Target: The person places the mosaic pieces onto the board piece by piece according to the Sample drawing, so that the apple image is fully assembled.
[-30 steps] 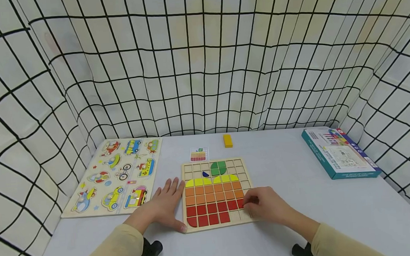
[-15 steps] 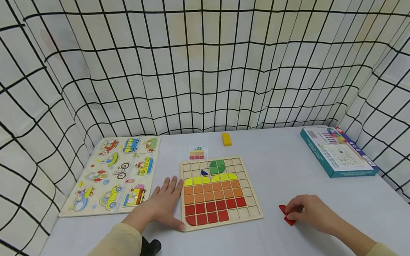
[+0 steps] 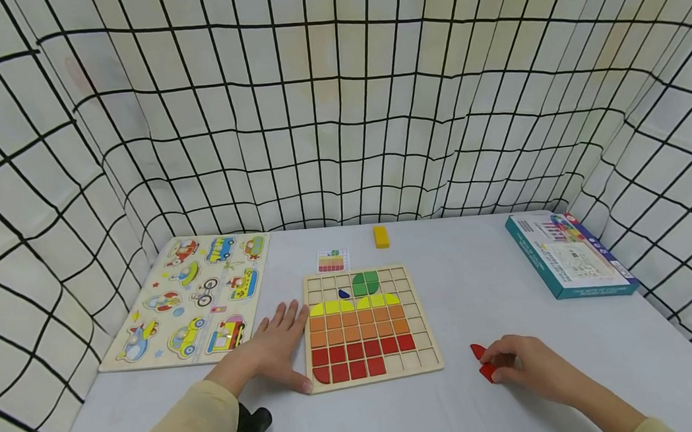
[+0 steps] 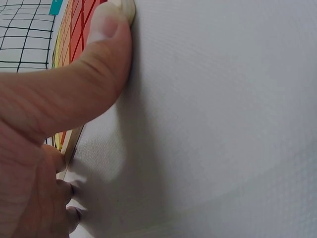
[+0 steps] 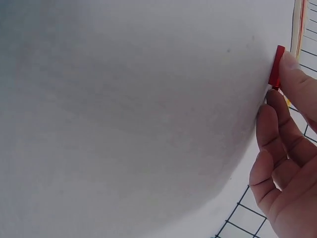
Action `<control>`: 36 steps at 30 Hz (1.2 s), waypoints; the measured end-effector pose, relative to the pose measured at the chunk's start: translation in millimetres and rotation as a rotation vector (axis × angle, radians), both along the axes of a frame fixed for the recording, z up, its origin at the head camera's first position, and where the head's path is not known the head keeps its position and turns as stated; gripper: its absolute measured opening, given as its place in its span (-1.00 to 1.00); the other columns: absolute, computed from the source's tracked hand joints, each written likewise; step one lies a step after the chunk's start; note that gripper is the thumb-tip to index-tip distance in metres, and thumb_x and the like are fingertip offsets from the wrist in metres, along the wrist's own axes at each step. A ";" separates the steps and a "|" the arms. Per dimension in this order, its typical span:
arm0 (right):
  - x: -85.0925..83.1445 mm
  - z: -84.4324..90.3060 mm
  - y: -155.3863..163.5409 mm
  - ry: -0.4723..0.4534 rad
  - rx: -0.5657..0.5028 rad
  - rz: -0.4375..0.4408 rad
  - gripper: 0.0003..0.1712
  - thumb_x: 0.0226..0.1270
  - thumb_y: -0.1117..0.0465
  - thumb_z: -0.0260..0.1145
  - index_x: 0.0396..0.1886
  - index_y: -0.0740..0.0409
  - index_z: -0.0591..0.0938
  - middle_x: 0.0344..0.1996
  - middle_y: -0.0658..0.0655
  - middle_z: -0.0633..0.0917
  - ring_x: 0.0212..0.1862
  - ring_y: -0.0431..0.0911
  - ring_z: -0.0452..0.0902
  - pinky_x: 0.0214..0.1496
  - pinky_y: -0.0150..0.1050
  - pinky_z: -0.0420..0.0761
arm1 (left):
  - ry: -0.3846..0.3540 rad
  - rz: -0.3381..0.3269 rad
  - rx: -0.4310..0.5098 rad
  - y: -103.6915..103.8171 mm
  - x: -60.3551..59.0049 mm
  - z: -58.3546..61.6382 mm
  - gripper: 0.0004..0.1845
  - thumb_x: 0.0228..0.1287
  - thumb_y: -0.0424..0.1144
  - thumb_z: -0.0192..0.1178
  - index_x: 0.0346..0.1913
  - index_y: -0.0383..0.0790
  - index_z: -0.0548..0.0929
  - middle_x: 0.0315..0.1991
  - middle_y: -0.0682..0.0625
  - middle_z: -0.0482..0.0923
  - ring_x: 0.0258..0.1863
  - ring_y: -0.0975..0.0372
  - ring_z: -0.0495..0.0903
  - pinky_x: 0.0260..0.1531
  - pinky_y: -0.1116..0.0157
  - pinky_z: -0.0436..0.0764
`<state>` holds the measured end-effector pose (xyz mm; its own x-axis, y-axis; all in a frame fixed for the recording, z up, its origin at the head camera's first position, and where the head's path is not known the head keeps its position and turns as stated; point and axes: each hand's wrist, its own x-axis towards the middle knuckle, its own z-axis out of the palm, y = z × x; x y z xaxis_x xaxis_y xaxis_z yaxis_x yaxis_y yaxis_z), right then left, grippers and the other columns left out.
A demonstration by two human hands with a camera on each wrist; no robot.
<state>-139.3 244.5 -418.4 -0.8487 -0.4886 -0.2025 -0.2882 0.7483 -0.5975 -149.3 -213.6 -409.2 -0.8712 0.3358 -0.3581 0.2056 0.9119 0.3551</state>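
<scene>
My left hand (image 3: 274,352) lies with spread, straight fingers along the left edge of a wooden grid board (image 3: 428,356). In the left wrist view its thumb (image 4: 106,54) presses on the board's near corner. Rows of red, orange and yellow tiles fill much of the grid, with green pieces (image 3: 365,283) and a small blue piece (image 3: 344,294) above. To the right of the board, my right hand (image 3: 530,363) pinches a red tile (image 5: 275,67) between thumb and fingers, low over the table. A second red piece (image 3: 478,351) with a curved edge lies just by the fingertips.
A picture card (image 3: 333,261) and a yellow block (image 3: 381,237) lie behind the board. A vehicle puzzle board (image 3: 187,305) sits at left, and a teal-edged box (image 3: 571,255) at back right. Black netting (image 3: 340,124) over white cloth surrounds the table.
My right hand has left the board's lower right side and moved right to the loose red pieces, where its fingers close on one. The left hand stays on the board's edge.
</scene>
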 end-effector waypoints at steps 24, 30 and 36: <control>-16.1 4.5 -114.9 0.053 -0.131 0.030 -0.96 0.34 0.27 0.44 -0.29 0.05 0.72 -0.39 -0.14 0.67 -0.30 -0.27 0.48 -0.30 -0.46 0.54 | -0.012 0.014 0.012 1.7 0.4 0.0 0.42 -0.18 0.17 0.62 0.63 -0.34 -0.03 0.66 -0.34 -0.20 0.65 -0.26 -0.28 0.56 -0.33 -0.15; -17.2 0.6 -138.0 0.031 -0.156 0.062 -0.96 0.34 0.26 0.44 -0.28 0.03 0.72 -0.38 -0.13 0.69 -0.29 -0.23 0.52 -0.26 -0.47 0.59 | -0.015 0.019 0.009 1.9 0.1 -0.2 0.42 -0.18 0.17 0.62 0.63 -0.32 -0.03 0.67 -0.32 -0.20 0.65 -0.25 -0.28 0.56 -0.32 -0.16; -18.0 -1.7 -148.0 0.036 -0.120 0.031 -0.96 0.32 0.26 0.46 -0.29 0.03 0.74 -0.39 -0.14 0.69 -0.29 -0.21 0.52 -0.26 -0.46 0.61 | -0.014 0.019 0.002 1.5 1.2 2.9 0.42 -0.18 0.17 0.62 0.63 -0.32 -0.03 0.67 -0.33 -0.20 0.65 -0.25 -0.28 0.57 -0.31 -0.16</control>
